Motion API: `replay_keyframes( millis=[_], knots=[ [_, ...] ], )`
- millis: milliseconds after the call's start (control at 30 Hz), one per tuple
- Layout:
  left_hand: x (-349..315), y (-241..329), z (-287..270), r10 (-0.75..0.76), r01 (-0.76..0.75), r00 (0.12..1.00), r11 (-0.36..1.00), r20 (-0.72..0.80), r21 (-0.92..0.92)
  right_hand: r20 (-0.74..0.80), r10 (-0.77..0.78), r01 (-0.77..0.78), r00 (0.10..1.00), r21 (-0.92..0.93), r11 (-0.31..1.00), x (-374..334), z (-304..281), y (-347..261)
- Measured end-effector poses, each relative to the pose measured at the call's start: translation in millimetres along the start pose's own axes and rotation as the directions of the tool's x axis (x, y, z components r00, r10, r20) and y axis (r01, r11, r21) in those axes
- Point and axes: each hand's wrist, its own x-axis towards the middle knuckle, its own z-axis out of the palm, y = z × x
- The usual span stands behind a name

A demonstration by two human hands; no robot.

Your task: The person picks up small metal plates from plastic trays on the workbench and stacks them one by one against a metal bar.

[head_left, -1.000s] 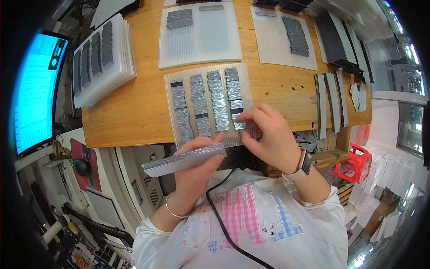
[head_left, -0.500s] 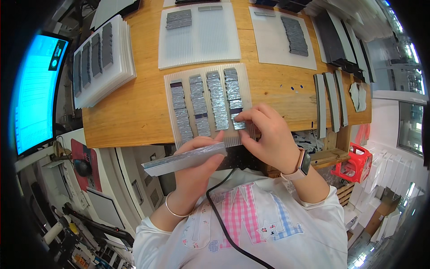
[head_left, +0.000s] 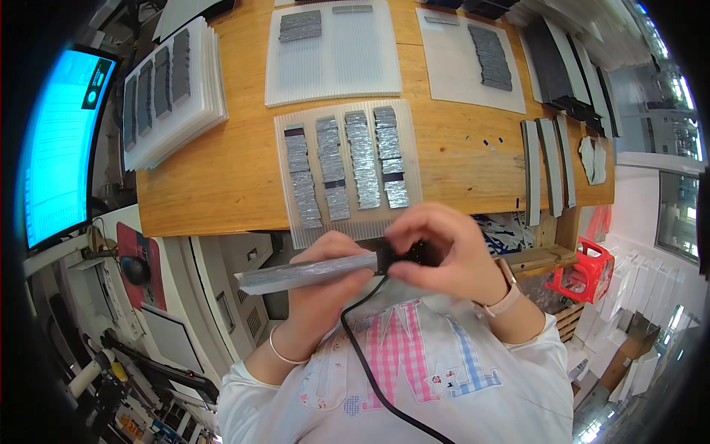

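Observation:
A long silver-grey bar (head_left: 296, 275), its upper face streaked like foil, is gripped between the fingers and thumb of my left hand (head_left: 318, 303). It sticks out to the left past that hand. Just off the bar's right end is my right hand (head_left: 444, 255), fingers bent and thumb apart, with nothing visible between them. In front of both hands, a translucent ribbed sheet (head_left: 346, 200) lies at the table's near edge. Several rows of shiny grey pieces (head_left: 362, 159) are set on it, some crossed by dark purple bands.
On the wooden table (head_left: 244, 163) are a ribbed sheet stack (head_left: 333, 74), a white sheet with a grey block (head_left: 489, 59), and a left-hand stack (head_left: 214, 103) bearing grey strips. Long grey bars (head_left: 531, 174) lie right. A lit monitor (head_left: 63, 148) stands left; a red stool (head_left: 584, 270) is lower right.
My right hand has drawn back from the rightmost row on the ribbed sheet toward me, to the bar's right end. The bar in my left hand has tilted, showing more foil-like top.

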Motion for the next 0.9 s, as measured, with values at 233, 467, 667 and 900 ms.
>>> replay_keyframes(
  millis=[233, 467, 667, 900],
  knots=[
    [-5.5, 0.8, 1.3, -0.093, 0.095, 0.995, 0.994, 0.036, -0.056, 0.108, 0.271, -0.288, 0.957, 0.486, 0.825, -11.4, 16.0, 3.6],
    [-14.3, 1.9, -1.5, -0.2, 0.205, 0.979, 0.958, 0.045, -0.202, 0.079, 0.331, -0.326, 0.94, 0.483, 0.812, -11.9, 23.3, 6.5],
    [-15.7, 0.3, -8.1, -0.198, 0.204, 0.979, 0.97, 0.055, -0.13, 0.176, 0.342, -0.383, 0.923, 0.502, 0.776, -11.7, 21.9, 6.0],
    [-11.9, 3.7, -6.0, -0.201, 0.206, 0.978, 0.969, 0.048, -0.14, 0.187, 0.326, -0.375, 0.927, 0.479, 0.794, -11.0, 23.1, 12.3]
  ],
)
